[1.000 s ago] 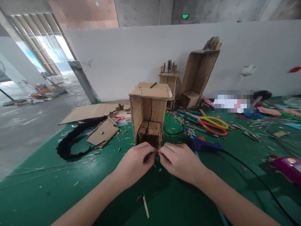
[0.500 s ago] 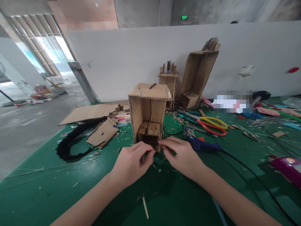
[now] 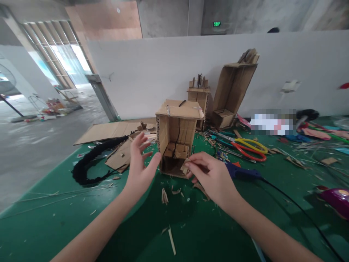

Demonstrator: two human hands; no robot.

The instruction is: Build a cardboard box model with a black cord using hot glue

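Note:
An open-fronted cardboard box (image 3: 180, 109) stands upright on the green table, with a dark cord running down inside it and a cardboard shelf near its bottom. My right hand (image 3: 214, 178) pinches a small torn piece of cardboard (image 3: 185, 166) at the box's lower right front corner. To the left of the box, my left hand (image 3: 143, 163) is raised with fingers spread and nothing in it. Its thumb is close to the box's left edge; I cannot tell if they touch. Torn cardboard scraps (image 3: 164, 196) lie on the table in front of the box.
Two more cardboard structures (image 3: 234, 87) stand against the white partition (image 3: 141, 72). Right of the box lie scissors (image 3: 249, 149) and a blue glue gun (image 3: 242, 171) with a black cable. A black braided bundle (image 3: 83, 169) and flat cardboard pieces (image 3: 114, 129) are at left.
My left hand has moved away to the left and opened. A cardboard piece now shows in my right hand, the inner box's lower front looks torn away, and new scraps lie before the box.

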